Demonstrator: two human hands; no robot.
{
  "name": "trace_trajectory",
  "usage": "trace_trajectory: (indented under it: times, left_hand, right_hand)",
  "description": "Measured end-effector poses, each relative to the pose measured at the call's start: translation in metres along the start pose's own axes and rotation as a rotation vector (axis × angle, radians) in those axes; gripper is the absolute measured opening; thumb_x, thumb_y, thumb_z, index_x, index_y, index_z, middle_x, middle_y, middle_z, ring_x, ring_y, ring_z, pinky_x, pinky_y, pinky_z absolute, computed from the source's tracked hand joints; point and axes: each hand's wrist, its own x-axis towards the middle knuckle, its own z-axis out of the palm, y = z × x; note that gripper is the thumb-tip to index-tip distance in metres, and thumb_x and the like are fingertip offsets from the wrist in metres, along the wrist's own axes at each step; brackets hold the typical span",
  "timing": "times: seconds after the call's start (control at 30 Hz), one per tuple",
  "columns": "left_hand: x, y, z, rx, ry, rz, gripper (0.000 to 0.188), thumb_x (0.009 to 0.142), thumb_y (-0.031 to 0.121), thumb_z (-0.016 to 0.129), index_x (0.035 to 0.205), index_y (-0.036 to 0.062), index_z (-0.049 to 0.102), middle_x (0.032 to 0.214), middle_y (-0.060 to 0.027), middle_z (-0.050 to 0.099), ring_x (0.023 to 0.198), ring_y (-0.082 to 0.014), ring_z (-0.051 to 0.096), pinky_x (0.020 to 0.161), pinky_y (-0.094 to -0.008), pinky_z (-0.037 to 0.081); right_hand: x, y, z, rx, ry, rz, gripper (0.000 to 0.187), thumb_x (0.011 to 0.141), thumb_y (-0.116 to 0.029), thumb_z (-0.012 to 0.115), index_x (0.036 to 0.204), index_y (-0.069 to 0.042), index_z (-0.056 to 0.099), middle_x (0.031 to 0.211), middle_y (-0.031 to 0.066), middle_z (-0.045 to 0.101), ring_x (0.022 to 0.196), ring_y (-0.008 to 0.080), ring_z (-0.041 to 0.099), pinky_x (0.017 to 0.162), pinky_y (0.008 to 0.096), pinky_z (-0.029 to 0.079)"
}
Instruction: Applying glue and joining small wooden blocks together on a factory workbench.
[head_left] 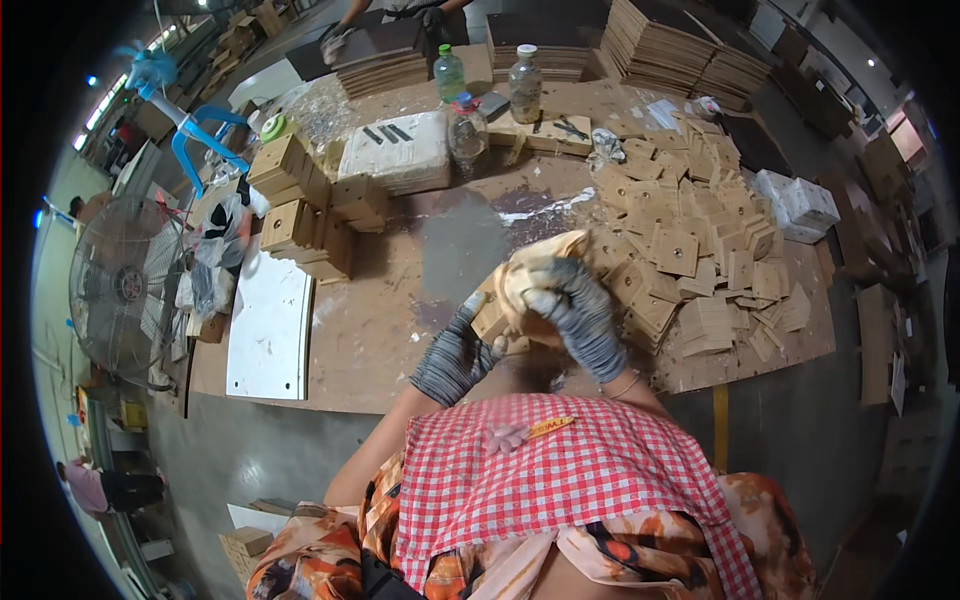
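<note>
In grey knitted gloves, both my hands meet over the near middle of the worktable. My left hand [452,358] is closed on the side of a small light-wood block [489,319]. Bunched in my right hand [578,308] is a pale yellow cloth [530,268], pressed against the block and covering much of it. To the right of my hands lies a loose heap of similar wooden blocks [678,252], several with a round hole. Neatly stacked wooden blocks [288,222] stand to the left.
A white panel [268,325] lies at the table's left edge, near a standing fan [128,285]. Beyond my hands are a wrapped package [398,160] and plastic bottles [525,85]. Panel stacks [660,45] line the far side, where another person's gloved hand [335,45] shows.
</note>
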Motion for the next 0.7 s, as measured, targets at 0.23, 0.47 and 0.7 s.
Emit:
trace_trajectory:
  times: [0.23, 0.47, 0.7]
  left_hand:
    - [0.018, -0.031, 0.033, 0.244, -0.09, 0.308, 0.04, 0.09, 0.027, 0.063, 0.122, 0.0057, 0.053, 0.105, -0.0089, 0.065, 0.089, -0.0212, 0.065, 0.072, -0.0317, 0.057]
    - [0.007, -0.052, 0.066, 0.614, 0.125, 0.543, 0.039, 0.084, 0.02, 0.071, 0.114, -0.0026, 0.059, 0.093, -0.0046, 0.067, 0.083, -0.0131, 0.063, 0.075, -0.0303, 0.052]
    - [-0.005, -0.067, 0.086, 0.884, 0.331, 0.687, 0.034, 0.081, 0.025, 0.074, 0.101, -0.0009, 0.066, 0.078, -0.0035, 0.066, 0.066, -0.0101, 0.059, 0.064, -0.0239, 0.05]
  right_hand:
    - [-0.011, 0.014, -0.063, 0.164, 0.277, 0.316, 0.022, 0.085, -0.009, 0.066, 0.106, -0.003, 0.065, 0.094, 0.0027, 0.066, 0.086, 0.0096, 0.06, 0.078, 0.0231, 0.049]
    - [-0.006, 0.043, -0.093, 0.153, 0.146, 0.239, 0.022, 0.084, -0.01, 0.067, 0.104, 0.0, 0.065, 0.093, 0.0051, 0.067, 0.087, 0.014, 0.063, 0.077, 0.0239, 0.051]
    - [0.012, 0.017, -0.12, 0.059, 0.158, 0.269, 0.017, 0.087, -0.012, 0.064, 0.099, -0.001, 0.068, 0.088, 0.0018, 0.067, 0.084, 0.0079, 0.058, 0.077, 0.0234, 0.047]
